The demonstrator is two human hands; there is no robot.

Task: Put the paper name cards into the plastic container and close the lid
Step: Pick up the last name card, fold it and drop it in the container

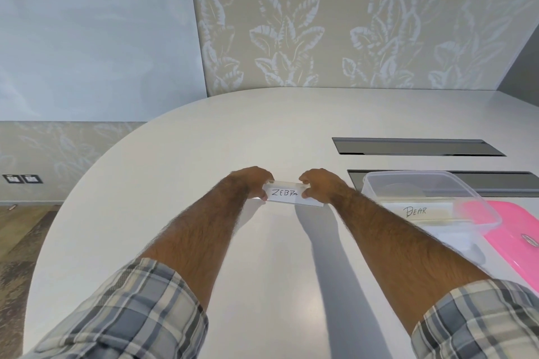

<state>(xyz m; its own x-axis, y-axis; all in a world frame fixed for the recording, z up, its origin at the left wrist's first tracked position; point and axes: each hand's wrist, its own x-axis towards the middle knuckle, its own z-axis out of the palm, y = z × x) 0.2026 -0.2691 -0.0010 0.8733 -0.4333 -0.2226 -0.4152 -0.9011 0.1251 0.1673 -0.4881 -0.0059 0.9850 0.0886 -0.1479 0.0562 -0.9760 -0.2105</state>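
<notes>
A folded white paper name card marked "ZEBRA" (287,193) stands at the middle of the white table (204,140). My left hand (253,181) pinches its left end and my right hand (320,185) pinches its right end. To the right sits a clear plastic container (431,183), lidless, with a card marked "DEAR" (415,211) inside it. The pink lid (513,230) lies flat on the table just right of the container, partly behind its wall.
Two dark rectangular cable slots (417,146) are set into the tabletop behind the container, and the nearer slot (495,183) is partly covered by it. The table's rounded edge curves at the left, with wooden floor (23,224) beyond it.
</notes>
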